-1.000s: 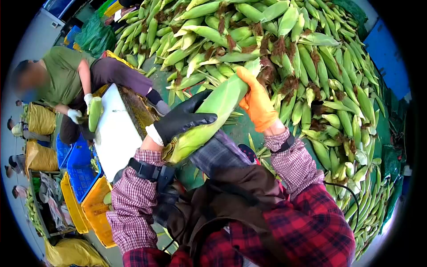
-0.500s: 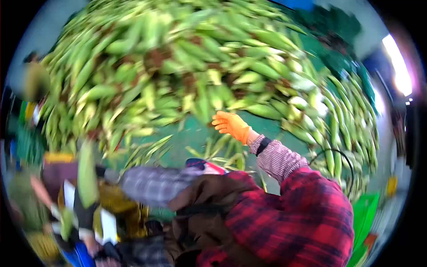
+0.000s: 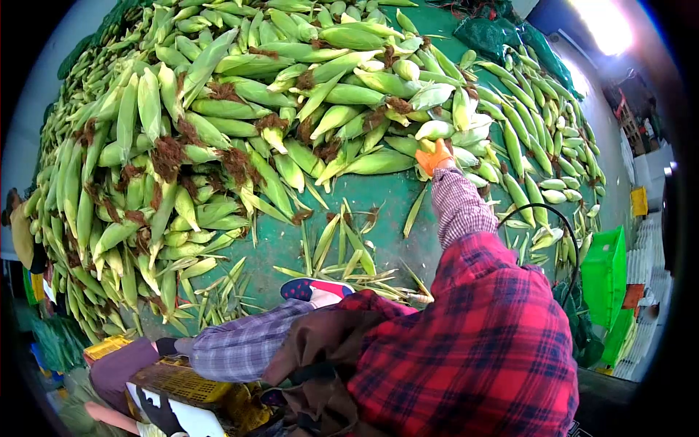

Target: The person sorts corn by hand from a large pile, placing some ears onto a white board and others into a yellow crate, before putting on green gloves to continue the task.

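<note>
In the head view, my right hand [image 3: 435,156], in an orange glove, reaches out at the near right edge of a large heap of ears of corn [image 3: 291,95]. The thumb and fingers look spread apart against the pale green ears there. A whitish-green ear of corn [image 3: 435,130] lies just beyond the fingertips. Part of the hand blends in among the ears, so its contact is hard to make out. The ears are in their husks, many with brown silk tufts [image 3: 169,156]. My left hand is out of view.
Loose husk leaves [image 3: 342,240] lie on the green floor by a foot in a dotted shoe [image 3: 317,291]. A black hoop [image 3: 557,211] and green crates [image 3: 606,280] stand right. At lower left a person's black-gloved hand [image 3: 159,414] is beside a yellow crate [image 3: 178,382].
My right hand has moved right and slightly up, from bare floor at the heap's edge to the ears. Two blurred ears at lower left are gone from view. The camera view has shifted.
</note>
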Motion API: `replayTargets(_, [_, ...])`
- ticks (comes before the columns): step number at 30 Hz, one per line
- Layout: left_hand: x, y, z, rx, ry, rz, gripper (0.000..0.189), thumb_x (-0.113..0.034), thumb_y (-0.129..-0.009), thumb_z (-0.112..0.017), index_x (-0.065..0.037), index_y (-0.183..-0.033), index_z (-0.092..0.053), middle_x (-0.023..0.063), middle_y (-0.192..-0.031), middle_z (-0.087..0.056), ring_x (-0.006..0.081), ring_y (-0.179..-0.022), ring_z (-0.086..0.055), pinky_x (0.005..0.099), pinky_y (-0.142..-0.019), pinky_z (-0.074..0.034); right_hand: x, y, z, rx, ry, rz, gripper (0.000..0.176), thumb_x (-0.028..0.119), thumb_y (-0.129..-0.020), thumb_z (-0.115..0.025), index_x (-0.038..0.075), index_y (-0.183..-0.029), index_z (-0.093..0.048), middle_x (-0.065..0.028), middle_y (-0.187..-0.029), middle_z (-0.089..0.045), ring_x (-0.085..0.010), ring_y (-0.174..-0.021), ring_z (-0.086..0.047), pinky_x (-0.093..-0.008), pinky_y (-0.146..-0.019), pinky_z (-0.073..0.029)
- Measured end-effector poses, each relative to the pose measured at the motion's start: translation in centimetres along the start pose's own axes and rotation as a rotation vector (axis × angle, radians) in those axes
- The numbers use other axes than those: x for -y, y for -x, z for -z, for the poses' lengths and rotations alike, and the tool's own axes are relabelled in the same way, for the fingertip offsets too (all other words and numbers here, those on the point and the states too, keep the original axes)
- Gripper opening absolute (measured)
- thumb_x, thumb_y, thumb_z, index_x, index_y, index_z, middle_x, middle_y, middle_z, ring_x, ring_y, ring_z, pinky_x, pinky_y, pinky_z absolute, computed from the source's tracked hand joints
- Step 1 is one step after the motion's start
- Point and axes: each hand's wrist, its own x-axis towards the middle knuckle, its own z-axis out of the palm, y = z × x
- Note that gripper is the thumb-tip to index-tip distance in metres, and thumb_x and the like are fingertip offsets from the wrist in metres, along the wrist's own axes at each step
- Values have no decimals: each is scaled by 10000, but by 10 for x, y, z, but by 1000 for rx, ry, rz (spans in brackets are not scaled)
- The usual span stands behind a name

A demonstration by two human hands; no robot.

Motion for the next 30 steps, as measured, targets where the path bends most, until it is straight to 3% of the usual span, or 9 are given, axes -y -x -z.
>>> replayTargets(6, [-68, 23, -36, 11, 109, -2, 749, 42, -864, -684, 3, -1557, -403, 169, -1552, -478, 278, -1377, -483, 387, -1146, -376, -24, -21, 22, 57, -54, 118, 409, 370, -1061, -481, 194, -1430, -459, -18, -1582, -469, -186, -1434, -387, -476, -1135, -324])
replayTargets(7, [-72, 24, -37, 34, 27, -40, 747, 41, -869, -678, -8, -1562, -404, 166, -1553, -479, 286, -1375, -490, 377, -1134, -390, -29, -15, 28, -17, 142, 190, 304, 361, -1018, -561, 162, -1245, -527, -83, -1306, -642, -231, -1176, -579, -433, -959, -476])
replayTargets(10, [-93, 27, -38, 68, 65, -2, 729, 24, -885, -676, -9, -1561, -405, 169, -1550, -484, 296, -1377, -493, 383, -1127, -401, -30, -49, 85, 224, 190, 97, 222, 348, -1011, -571, 145, -1100, -554, -70, -967, -672, -216, -796, -631, -351, -676, -527])
replayTargets(12, [-105, 26, -40, 93, 75, 16, 692, 8, -905, -669, -2, -1549, -418, 175, -1553, -482, 297, -1398, -478, 398, -1150, -383, -49, 18, 91, 158, 249, 24, 214, 296, -955, -620, 91, -1010, -599, -58, -793, -656, -168, -563, -559, -269, -495, -490])
replayTargets(17, [-147, 21, -49, 174, 158, -21, 634, -30, -947, -638, 15, -1540, -419, 160, -1570, -466, 278, -1432, -447, 407, -1182, -352, -137, 122, 132, 337, 271, -248, 35, 119, -968, -572, 86, -977, -580, -62, -816, -664, -190, -675, -629, -299, -576, -521])
replayTargets(22, [-228, -1, -81, 310, 619, 32, 614, -141, -989, -647, -8, -1542, -418, 139, -1495, -520, 246, -1366, -502, 382, -1143, -394, -214, 231, 83, 644, 271, -638, 202, 106, -961, -587, 22, -1145, -597, -85, -1019, -682, -201, -873, -672, -313, -763, -563])
replayTargets(24, [-273, -10, -99, 402, 670, -43, 636, -154, -964, -667, -25, -1540, -431, 132, -1498, -521, 249, -1368, -499, 381, -1148, -392, -219, 278, 36, 734, 528, -615, 180, 147, -957, -586, 10, -1050, -657, -91, -970, -696, -215, -889, -672, -367, -797, -546])
replayTargets(27, [-330, -16, -132, 624, 849, 25, 613, -113, -982, -633, -30, -1552, -426, 103, -1485, -536, 219, -1340, -524, 340, -1145, -403, -248, 282, -17, 1157, 634, -744, 286, 220, -935, -655, -8, -1109, -654, -91, -994, -684, -193, -881, -667, -326, -777, -543])
replayTargets(30, [-376, -13, -160, 754, 1180, 134, 696, -164, -929, -764, -27, -1532, -445, 75, -1418, -570, 163, -1261, -553, 329, -1065, -468, -294, 308, -65, 1554, 738, -793, 415, 332, -907, -736, -14, -1122, -656, -102, -956, -690, -177, -809, -660, -296, -690, -521])
